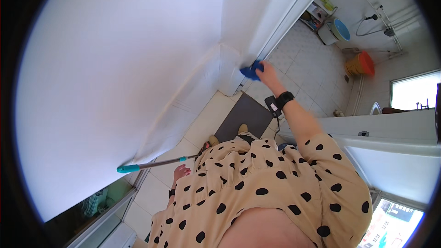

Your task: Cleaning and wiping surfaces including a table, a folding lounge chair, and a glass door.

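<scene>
My right hand (268, 74) grips a bunched blue cloth (252, 71) against the edge of the white door frame (272, 29), low on its side. A black band with a small black device sits on that wrist. My left hand (181, 172) hangs low beside my body with its fingers partly curled and nothing visible in them. Near it a pole with a teal grip (129, 168) leans against the white wall (120, 75); its lower end is hidden behind my clothing.
A dark grey mat (241, 119) lies on the tiles by my feet. Through the doorway are a white bucket (326, 35) with a blue basin (341, 29), an orange-and-yellow bucket (360, 64) and a shower hose (360, 29). An open white door (389, 124) stands at right.
</scene>
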Tool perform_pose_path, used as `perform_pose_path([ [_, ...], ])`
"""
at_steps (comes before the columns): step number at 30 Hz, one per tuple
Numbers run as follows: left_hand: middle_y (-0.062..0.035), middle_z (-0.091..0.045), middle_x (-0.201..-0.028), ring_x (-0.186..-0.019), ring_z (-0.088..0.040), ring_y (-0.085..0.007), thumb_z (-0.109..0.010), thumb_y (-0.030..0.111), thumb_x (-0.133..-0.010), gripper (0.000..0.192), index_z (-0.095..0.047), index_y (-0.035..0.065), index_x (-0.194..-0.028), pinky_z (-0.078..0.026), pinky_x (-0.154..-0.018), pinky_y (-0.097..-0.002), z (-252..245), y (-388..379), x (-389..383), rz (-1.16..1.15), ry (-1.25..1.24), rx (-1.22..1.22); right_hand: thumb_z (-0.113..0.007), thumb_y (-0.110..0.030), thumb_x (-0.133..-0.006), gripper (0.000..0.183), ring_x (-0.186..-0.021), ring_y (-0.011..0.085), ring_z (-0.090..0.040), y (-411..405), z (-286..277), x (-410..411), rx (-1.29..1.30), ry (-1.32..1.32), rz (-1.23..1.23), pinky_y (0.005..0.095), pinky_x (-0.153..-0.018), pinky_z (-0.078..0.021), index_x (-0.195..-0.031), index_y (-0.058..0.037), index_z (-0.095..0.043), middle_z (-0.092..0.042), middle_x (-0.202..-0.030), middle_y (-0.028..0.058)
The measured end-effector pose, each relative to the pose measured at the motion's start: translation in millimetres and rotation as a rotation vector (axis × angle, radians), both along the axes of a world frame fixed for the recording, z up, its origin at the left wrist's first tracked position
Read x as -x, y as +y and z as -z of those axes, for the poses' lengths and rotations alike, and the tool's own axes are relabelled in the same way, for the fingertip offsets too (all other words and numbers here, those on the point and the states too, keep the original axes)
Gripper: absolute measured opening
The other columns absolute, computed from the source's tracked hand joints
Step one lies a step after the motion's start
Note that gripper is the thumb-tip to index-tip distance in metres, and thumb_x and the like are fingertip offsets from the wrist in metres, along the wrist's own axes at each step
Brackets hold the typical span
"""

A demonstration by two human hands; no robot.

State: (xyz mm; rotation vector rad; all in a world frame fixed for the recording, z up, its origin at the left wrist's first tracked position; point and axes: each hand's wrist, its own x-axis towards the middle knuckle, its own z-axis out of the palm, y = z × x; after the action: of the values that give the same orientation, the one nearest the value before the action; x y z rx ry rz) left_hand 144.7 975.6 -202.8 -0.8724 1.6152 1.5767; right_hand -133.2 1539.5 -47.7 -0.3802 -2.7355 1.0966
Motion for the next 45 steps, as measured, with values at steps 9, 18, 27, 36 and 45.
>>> perform_pose_path([
  [9,-0.016,-0.065,-0.095,-0.08,-0.064,-0.0204,-0.052,0.008,-0.087,0.038,-0.048,0.0007,-0.124,-0.054,-0.072,-0.0307,-10.9,4.5,51.7,0.123,-0.037,-0.144,-0.051,-0.03,-0.09,0.032,-0.087,0.0429,-0.059,-50.5,41.3,-149.3,-0.039,-0.297,-0.112,0.049,-0.077,-0.0478,-0.094,0.0014,-0.057,-0.063,-0.088,0.024],
  [18,-0.0141,-0.066,-0.092,-0.076,-0.064,-0.0183,-0.051,0.006,-0.084,0.036,-0.051,0.0016,-0.12,-0.053,-0.068,-0.0289,-44.6,114.8,175.4,0.693,0.201,0.052,-0.053,-0.033,-0.089,0.034,-0.082,0.043,-0.06,35.0,37.1,-264.9,0.017,-0.37,0.312,0.0488,-0.072,-0.0479,-0.096,0.0006,-0.057,-0.063,-0.086,0.0232],
  [27,-0.0131,-0.067,-0.092,-0.076,-0.066,-0.0183,-0.05,0.01,-0.086,0.035,-0.052,0.0021,-0.12,-0.052,-0.066,-0.0278,-74.1,276.2,225.4,0.983,0.394,0.045,-0.057,-0.026,-0.085,0.03,-0.084,0.0419,-0.059,146.9,44.8,-272.9,0.122,-0.217,0.502,0.0473,-0.075,-0.0478,-0.094,0.0024,-0.058,-0.063,-0.087,0.0227],
  [36,-0.0122,-0.067,-0.094,-0.083,-0.066,-0.0184,-0.054,0.011,-0.088,0.034,-0.053,0.002,-0.121,-0.051,-0.072,-0.0284,-94.9,416.7,248.2,1.207,0.444,0.071,-0.059,-0.024,-0.084,0.026,-0.084,0.0412,-0.059,245.1,52.2,-229.1,0.151,-0.069,0.492,0.0465,-0.072,-0.0474,-0.091,0.0014,-0.06,-0.062,-0.086,0.0222],
  [45,-0.0115,-0.069,-0.083,-0.075,-0.068,-0.0187,-0.054,0.004,-0.084,0.032,-0.056,0.0032,-0.115,-0.053,-0.068,-0.0286,-83.8,476.0,304.1,1.127,0.566,0.086,-0.062,-0.02,-0.082,0.023,-0.079,0.0405,-0.06,328.9,23.2,-95.6,0.184,-0.018,0.381,0.0452,-0.068,-0.048,-0.091,0.0008,-0.06,-0.063,-0.083,0.0224],
])
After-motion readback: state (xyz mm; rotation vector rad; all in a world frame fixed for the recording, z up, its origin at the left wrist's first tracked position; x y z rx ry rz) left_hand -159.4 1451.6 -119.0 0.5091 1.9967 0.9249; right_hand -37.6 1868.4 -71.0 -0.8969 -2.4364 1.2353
